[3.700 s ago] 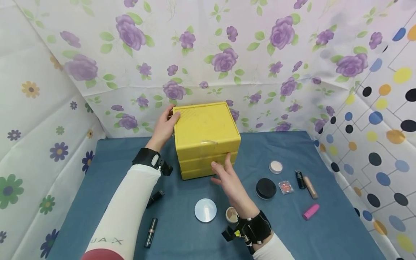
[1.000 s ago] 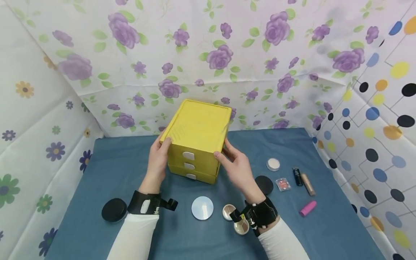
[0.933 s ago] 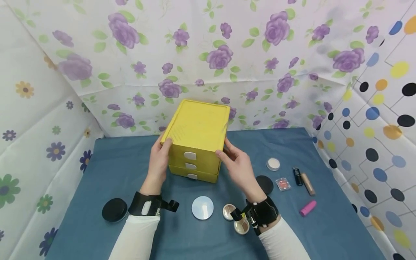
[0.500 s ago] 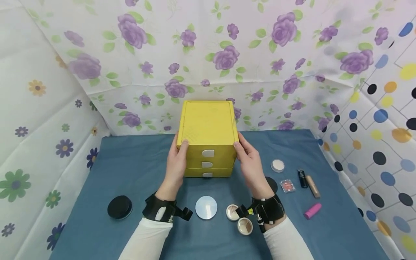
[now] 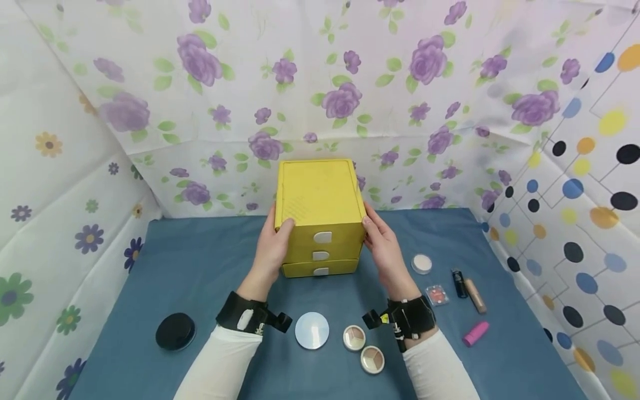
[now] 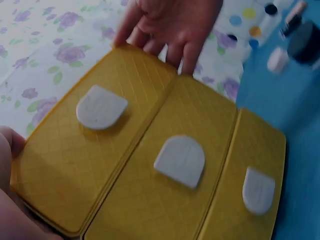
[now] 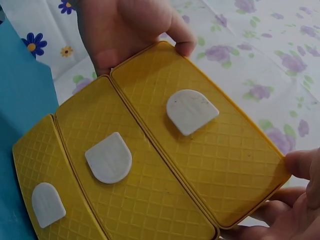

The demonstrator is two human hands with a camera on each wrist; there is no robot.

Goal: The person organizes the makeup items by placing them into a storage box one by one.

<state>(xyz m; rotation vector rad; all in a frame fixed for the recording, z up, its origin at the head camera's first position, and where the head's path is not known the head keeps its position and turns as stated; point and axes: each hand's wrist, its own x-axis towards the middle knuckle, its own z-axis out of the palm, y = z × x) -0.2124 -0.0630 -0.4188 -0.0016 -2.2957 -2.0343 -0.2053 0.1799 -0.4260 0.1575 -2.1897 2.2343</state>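
A yellow box with three small drawers [image 5: 320, 191] stands on the blue cloth, its drawer fronts facing me. My left hand [image 5: 270, 247] holds its left side, thumb at the top front corner. On the opposite side my right hand [image 5: 387, 253] grips the box the same way, fingers along the wall. Each drawer front carries a white rounded tab, such as the middle tab [image 6: 181, 161] in the left wrist view. All drawers look pushed in. In the right wrist view the left hand [image 7: 125, 30] touches the box's far edge.
Left lies a black round compact [image 5: 175, 331]. In front are a pale blue disc [image 5: 312, 331] and two round palettes [image 5: 372, 360]. Right are a white round pot [image 5: 421, 264], square blush case [image 5: 437, 295], black tube [image 5: 459, 283], beige tube [image 5: 475, 295] and pink tube [image 5: 475, 333].
The box has been turned so its drawer fronts now face me. My left hand went from its back corner to the front left side. Over the last half second it barely moved.
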